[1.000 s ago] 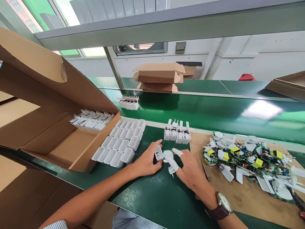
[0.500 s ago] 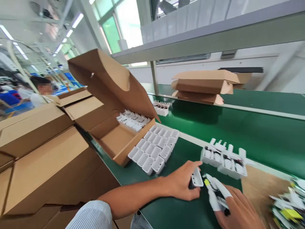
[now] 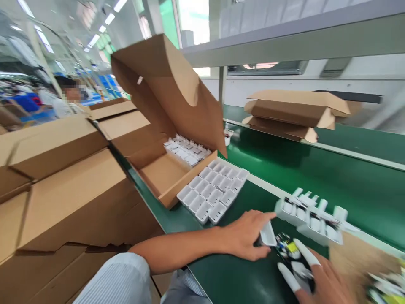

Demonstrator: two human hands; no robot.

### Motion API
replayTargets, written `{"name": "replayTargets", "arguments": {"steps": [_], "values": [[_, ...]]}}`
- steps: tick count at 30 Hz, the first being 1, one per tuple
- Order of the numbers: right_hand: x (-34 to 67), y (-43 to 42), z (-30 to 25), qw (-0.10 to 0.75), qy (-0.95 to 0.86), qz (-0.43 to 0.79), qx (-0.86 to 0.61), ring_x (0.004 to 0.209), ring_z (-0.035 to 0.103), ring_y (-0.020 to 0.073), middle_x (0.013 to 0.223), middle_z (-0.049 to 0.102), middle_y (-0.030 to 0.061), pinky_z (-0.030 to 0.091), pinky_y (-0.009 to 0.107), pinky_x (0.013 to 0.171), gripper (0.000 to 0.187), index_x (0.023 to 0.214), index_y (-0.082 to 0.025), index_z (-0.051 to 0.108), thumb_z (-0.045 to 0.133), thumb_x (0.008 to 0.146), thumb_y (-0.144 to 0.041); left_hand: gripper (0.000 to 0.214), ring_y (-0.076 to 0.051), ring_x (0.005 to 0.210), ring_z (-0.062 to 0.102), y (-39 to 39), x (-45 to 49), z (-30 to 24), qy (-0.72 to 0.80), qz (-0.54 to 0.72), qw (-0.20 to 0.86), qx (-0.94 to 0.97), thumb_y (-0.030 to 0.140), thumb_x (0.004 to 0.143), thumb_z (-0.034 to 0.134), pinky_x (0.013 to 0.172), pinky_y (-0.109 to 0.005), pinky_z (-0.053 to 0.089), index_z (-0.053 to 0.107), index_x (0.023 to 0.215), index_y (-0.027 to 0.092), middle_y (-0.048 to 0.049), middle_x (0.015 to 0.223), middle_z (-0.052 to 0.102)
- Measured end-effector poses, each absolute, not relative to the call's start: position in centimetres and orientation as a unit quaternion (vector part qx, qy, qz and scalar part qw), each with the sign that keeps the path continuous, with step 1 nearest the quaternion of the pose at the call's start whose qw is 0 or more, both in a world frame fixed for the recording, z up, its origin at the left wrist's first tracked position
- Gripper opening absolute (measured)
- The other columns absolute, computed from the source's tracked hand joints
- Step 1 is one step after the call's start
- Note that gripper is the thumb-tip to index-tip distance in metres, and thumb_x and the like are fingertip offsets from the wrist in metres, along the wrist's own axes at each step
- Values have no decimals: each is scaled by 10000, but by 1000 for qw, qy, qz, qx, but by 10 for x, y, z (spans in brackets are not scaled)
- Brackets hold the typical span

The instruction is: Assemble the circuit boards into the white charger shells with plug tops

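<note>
My left hand (image 3: pixel 248 236) is closed around a small open white plastic case (image 3: pixel 268 234), with its mouth turned to the right. Just to the right, my right hand (image 3: pixel 322 274), with white finger cots on its fingertips, grips a small circuit board (image 3: pixel 287 246) bearing a yellow part. The board's end lies close to the case's mouth; blur hides whether they touch. Behind my hands stands a row of white cases (image 3: pixel 311 219) with parts inside and white pieces sticking up. Farther left, open white cases (image 3: pixel 207 190) sit in close rows on the green table.
An open cardboard box (image 3: pixel 164 169) at the left holds white units (image 3: pixel 187 150). More cartons (image 3: pixel 69 198) are stacked beside the table. Circuit boards (image 3: pixel 386 285) lie on brown cardboard (image 3: pixel 360 257) at right. Folded cardboard (image 3: pixel 294 114) rests behind the green belt (image 3: pixel 357 185). A person (image 3: pixel 68 97) is at far left.
The view has shifted, so most things appear farther right. The right hand has turned the circuit board, bringing its yellow part into clearer sight near the case. The left hand keeps its hold.
</note>
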State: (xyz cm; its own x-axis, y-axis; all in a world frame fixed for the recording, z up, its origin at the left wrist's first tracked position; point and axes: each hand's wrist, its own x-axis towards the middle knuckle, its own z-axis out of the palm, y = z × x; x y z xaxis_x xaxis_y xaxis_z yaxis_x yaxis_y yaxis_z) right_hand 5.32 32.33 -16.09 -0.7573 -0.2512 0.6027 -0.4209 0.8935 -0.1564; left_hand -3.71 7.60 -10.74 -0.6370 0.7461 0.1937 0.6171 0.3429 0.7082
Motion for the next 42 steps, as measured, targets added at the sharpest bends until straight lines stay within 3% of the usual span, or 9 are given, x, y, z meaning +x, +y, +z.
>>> {"name": "replayTargets", "arguments": {"steps": [5, 9, 14, 18, 22, 26, 33, 38, 42], "values": [[58, 313, -132, 256, -953, 74, 146, 972, 718, 320, 1028, 740, 126, 620, 437, 753, 183, 1041, -219, 593, 515, 882, -263, 875, -333, 1297, 554, 76, -33, -111, 787, 469, 86, 392, 211, 814, 675, 1158, -534, 443, 268, 1587, 174, -193, 1397, 522], [60, 307, -122, 238, -959, 86, 128, 939, 718, 298, 1024, 737, 129, 619, 402, 724, 264, 1116, -181, 603, 507, 875, -229, 863, -312, 1336, 536, 76, -31, -112, 786, 477, 101, 380, 182, 838, 657, 1176, -513, 433, 245, 1596, 205, -171, 1449, 484], [58, 299, -109, 288, -944, 119, 109, 974, 695, 290, 1066, 719, 140, 617, 395, 764, 390, 1277, -139, 544, 482, 896, -195, 939, -313, 1404, 489, 77, -31, -114, 766, 498, 82, 398, 168, 792, 696, 1204, -497, 404, 220, 1601, 220, -162, 1515, 450], [58, 301, -110, 303, -937, 132, 111, 1015, 680, 307, 1094, 711, 157, 611, 413, 804, 424, 1299, -130, 536, 487, 880, -175, 851, -290, 1259, 602, 82, -29, -118, 786, 507, 71, 346, 189, 810, 693, 1118, -485, 483, 298, 1564, 215, -144, 1413, 556], [59, 311, -122, 270, -945, 140, 117, 1009, 691, 315, 1113, 722, 157, 614, 427, 799, 502, 1345, -137, 537, 485, 845, -152, 836, -292, 1235, 609, 86, -28, -116, 820, 486, 54, 297, 266, 771, 820, 1090, -485, 496, 402, 1495, 231, -106, 1319, 607], [59, 320, -131, 239, -956, 127, 113, 1064, 694, 336, 1129, 729, 162, 618, 477, 842, 529, 1383, -137, 543, 506, 855, -161, 736, -253, 1073, 658, 88, -27, -111, 842, 460, 71, 274, 267, 794, 817, 959, -456, 560, 464, 1439, 240, -69, 1237, 623], [59, 319, -127, 205, -963, 146, 93, 936, 715, 318, 1000, 733, 134, 633, 458, 757, 458, 1276, -144, 626, 510, 832, -151, 1011, -212, 914, 675, 86, -25, -105, 836, 439, 127, 303, 401, 671, 924, 849, -422, 600, 396, 1518, 239, -117, 1388, 585], [59, 309, -111, 256, -948, 184, 54, 1021, 699, 317, 1117, 719, 143, 622, 451, 804, 464, 1315, -165, 576, 510, 856, -183, 719, -284, 1156, 657, 84, -27, -104, 826, 433, 95, 349, 346, 755, 878, 1012, -462, 555, 548, 1383, 227, -90, 1270, 678], [63, 302, -92, 311, -919, 239, 47, 1054, 685, 302, 1167, 682, 131, 611, 465, 871, 443, 1349, -201, 524, 561, 909, -231, 673, -290, 1201, 634, 83, -28, -109, 824, 436, 15, 361, 292, 749, 885, 1037, -475, 546, 551, 1331, 239, -94, 1267, 666]]}}
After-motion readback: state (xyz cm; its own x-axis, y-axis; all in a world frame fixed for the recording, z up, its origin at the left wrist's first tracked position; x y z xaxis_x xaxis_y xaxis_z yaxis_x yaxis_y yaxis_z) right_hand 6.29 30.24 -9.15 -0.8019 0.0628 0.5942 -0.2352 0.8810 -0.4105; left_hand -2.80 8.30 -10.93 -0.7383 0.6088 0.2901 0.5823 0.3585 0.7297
